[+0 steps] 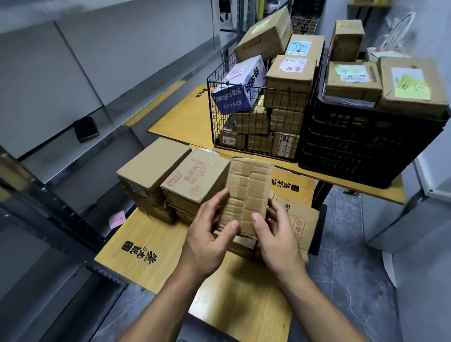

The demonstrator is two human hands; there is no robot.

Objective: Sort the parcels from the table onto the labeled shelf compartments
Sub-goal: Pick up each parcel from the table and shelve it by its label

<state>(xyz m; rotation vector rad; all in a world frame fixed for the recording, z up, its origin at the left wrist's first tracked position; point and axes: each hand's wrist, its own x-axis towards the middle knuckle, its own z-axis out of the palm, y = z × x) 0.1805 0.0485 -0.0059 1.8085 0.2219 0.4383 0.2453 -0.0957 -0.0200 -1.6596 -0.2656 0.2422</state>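
One view only: head cam is looking forward and steeply down, sitting close over the near end of the bench (238,290). Wide lens is bending the edges. Shelf (53,67) is running off left of the bench, floor (359,258) right.

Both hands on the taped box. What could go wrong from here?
1. The tape-wrapped brown cardboard parcel shows no label on the face toward the camera; it could be misfiled.
2. Left grip and right grip hold only its lower half; it might slip.
3. The tilted brown carton atop the black wire basket could slide off.
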